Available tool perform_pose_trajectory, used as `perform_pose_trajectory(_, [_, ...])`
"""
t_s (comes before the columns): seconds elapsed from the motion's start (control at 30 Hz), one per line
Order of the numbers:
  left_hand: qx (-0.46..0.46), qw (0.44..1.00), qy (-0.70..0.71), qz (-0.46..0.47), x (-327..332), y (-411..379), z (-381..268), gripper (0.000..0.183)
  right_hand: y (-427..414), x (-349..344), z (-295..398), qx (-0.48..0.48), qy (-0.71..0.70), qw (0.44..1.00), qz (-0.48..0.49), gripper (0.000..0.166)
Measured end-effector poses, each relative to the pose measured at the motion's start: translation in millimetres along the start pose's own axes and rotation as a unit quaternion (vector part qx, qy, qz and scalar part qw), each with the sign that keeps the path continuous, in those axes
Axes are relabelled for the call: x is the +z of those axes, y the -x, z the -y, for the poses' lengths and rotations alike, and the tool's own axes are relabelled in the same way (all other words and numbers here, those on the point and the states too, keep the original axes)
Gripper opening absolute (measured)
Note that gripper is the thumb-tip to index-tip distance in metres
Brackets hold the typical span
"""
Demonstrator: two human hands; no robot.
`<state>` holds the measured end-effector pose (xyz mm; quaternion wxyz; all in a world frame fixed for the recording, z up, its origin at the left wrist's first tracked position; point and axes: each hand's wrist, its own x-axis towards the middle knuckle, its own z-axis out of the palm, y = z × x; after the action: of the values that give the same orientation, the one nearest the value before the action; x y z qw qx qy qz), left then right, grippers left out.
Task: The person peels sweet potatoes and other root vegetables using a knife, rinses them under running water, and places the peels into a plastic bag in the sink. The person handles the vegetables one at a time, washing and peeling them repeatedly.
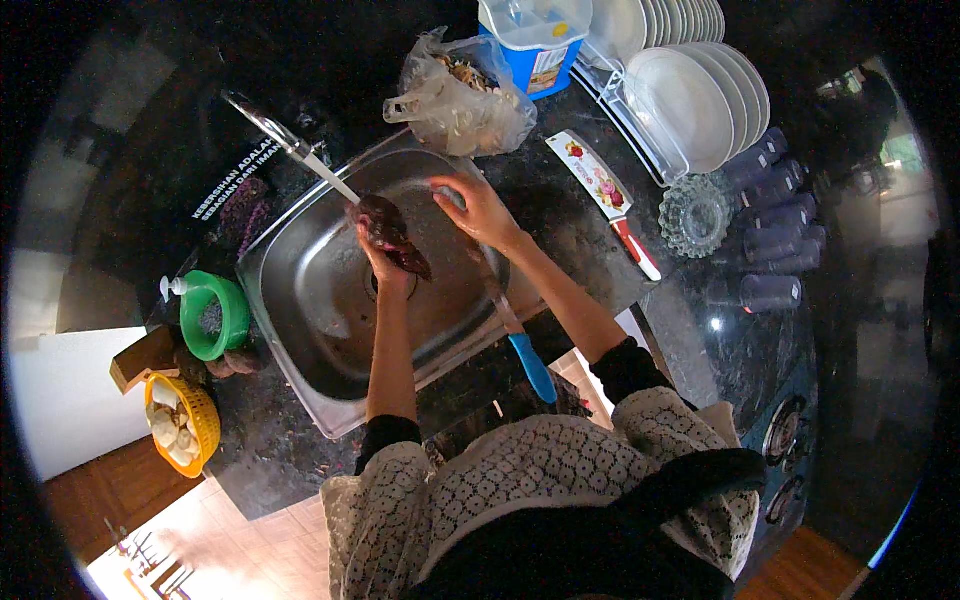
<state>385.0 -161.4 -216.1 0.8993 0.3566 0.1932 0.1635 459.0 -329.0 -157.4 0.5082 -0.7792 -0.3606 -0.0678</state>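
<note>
My left hand (pixel 384 264) grips a dark purple-red root vegetable (pixel 384 222), likely a purple sweet potato, from below. Water (pixel 334 178) from the chrome tap (pixel 266 126) runs onto it, above the steel sink (pixel 300 330). My right hand (pixel 484 216) hovers over the sink's right side, empty, with thumb and fingers apart. Below that hand, a knife with a blue handle (pixel 532 367) lies across the sink's near right rim. A cleaver with a flower-printed blade (pixel 594 174) rests on the dark counter to the right.
A plastic bag of peelings (pixel 469 105) stands behind the sink, beside a blue container (pixel 536 64). White plates (pixel 679 109) fill a rack at the back right, near a glass dish (pixel 695 217) and dark tumblers (pixel 772 292). At left are a green tub (pixel 238 311) and a yellow basket (pixel 201 431).
</note>
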Motion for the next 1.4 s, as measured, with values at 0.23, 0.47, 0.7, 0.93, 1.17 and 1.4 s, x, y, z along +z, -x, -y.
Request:
perform_pose_trajectory(0.23, [0.058,0.995,-0.079,0.022,12,16,3,0.058,-12,48,42,0.122,-0.233,0.962,0.072,0.042])
perform_pose_trajectory(0.47, [0.001,1.000,-0.009,-0.029,-16,35,-12,0.060,-8,29,28,0.158,-0.134,0.973,0.104,0.035])
perform_pose_trajectory(0.7, [-0.028,0.998,-0.021,-0.057,3,4,-10,0.060,-25,-32,0,0.068,0.243,0.908,-0.334,0.046])
perform_pose_trajectory(0.93, [0.005,0.999,0.007,-0.047,26,-4,3,0.058,-70,-43,-78,0.091,0.192,0.959,-0.188,0.049])
perform_pose_trajectory(1.17, [-0.023,0.999,-0.013,-0.035,21,20,-12,0.068,-126,-38,-63,0.007,0.063,0.994,-0.086,0.059])
perform_pose_trajectory(1.4, [-0.051,0.996,0.000,-0.069,11,34,-15,0.072,-109,-20,-53,0.010,0.157,0.975,-0.156,0.056])
